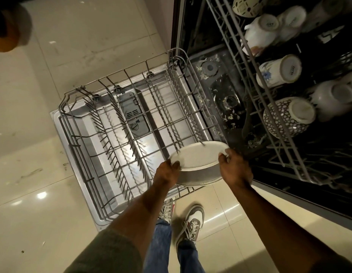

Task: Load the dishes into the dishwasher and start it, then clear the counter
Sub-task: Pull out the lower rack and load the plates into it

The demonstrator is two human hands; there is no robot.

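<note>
— So, where does the plate stand right now?

— Both hands are on it. The left hand pinches the near-left rim, the right hand is clamped on the right rim, and it hangs tilted over the near-right corner of the lower rack, which is pulled out over the open dishwasher door. Its far edge looks to be touching, or just short of, 2 of the tines; I cannot tell which.

— What worries you?

— Mostly the angle. If it goes down slanted, the rim could ride on top of the tines instead of dropping between them, and it would lean or tip once each grip loosens. I also cannot tell whether that is 1 plate or 2 stacked; a grey one seems to sit under the white one. If 2, the lower one could slide free.

— Anything else nearby?

— The upper rack juts out just to the right, full of upturned cups. A raised right elbow or plate edge might knock it. The rack also rolls, so a hard push could shove it back into the tub, where food scraps lie on the floor of the machine.
</note>
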